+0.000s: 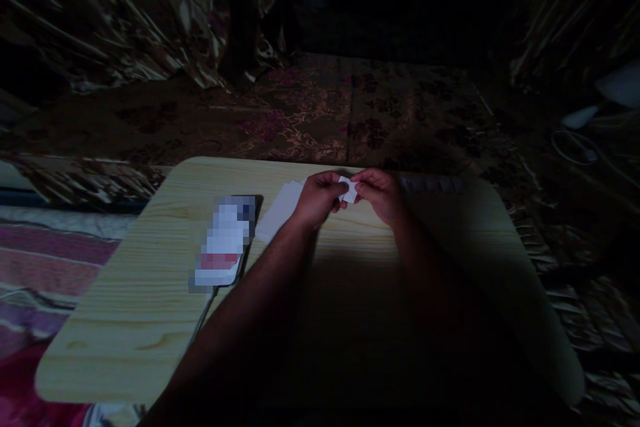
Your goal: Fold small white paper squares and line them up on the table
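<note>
Between my two hands is a small piece of folded white paper, raised over the far edge of the table. My left hand pinches its left side, with the thumb lying across the front. On the right side, the fingertips of my right hand grip the paper's edge. A few white paper sheets lie on the table just left of my left hand, partly covered by it.
The light wood table has rounded corners. A phone with a cable lies on its left part, its screen blurred. Along the far right edge sits a dim row of small objects. Patterned cloth spreads beyond; the right side is dark.
</note>
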`<state>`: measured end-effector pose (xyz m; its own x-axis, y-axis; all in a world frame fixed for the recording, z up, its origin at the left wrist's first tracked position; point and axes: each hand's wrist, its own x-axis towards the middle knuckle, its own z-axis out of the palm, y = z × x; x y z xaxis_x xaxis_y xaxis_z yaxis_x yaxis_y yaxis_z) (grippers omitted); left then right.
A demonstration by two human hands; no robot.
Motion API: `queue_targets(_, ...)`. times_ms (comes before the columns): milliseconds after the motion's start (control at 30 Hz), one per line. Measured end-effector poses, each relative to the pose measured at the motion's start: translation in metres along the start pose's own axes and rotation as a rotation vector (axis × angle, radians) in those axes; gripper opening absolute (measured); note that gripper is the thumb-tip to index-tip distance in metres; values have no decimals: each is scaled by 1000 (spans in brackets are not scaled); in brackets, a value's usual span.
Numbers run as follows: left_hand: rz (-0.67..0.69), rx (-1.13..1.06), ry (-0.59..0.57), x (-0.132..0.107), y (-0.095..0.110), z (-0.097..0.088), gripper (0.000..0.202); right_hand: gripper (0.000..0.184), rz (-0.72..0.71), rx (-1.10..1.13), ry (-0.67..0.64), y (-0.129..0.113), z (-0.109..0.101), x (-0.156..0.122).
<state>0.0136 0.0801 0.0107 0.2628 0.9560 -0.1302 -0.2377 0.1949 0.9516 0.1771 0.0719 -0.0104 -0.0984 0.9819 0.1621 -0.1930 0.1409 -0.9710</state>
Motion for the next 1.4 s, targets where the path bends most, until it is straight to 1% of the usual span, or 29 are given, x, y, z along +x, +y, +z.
queue_targets(100, -52, -26, -68, -2, 4, -1, 17, 27, 33, 15, -25, 0, -2, -1)
queue_targets(200, -96, -23, -111, -4, 8, -3, 17, 28, 58, 25, -49, 0, -3, -1)
queue_targets(367, -117, 12, -140, -5, 11, -3, 16, 29, 84, 45, -92, -2, -5, -2)
queue_targets(567, -149, 35, -166, -6, 14, -4, 13, 28, 88, 46, -101, -4, -6, -1)
queue_targets(733, -137, 30, -210, -5, 12, -6, 8, 24, 74, 34, -118, -3, -7, -1)
queue_targets(933, -143, 48, -224, -3, 11, -5, 8, 23, 74, 49, -156, -4, -7, -2)
queue_targets(1133, -132, 74, -231, -1, 9, -5, 8, 28, 87, 17, -129, -5, -7, -2)
queue_targets(1400, -100, 138, -183, -3, 9, 0, 9, 26, 83, 5, -124, -5, -6, -2)
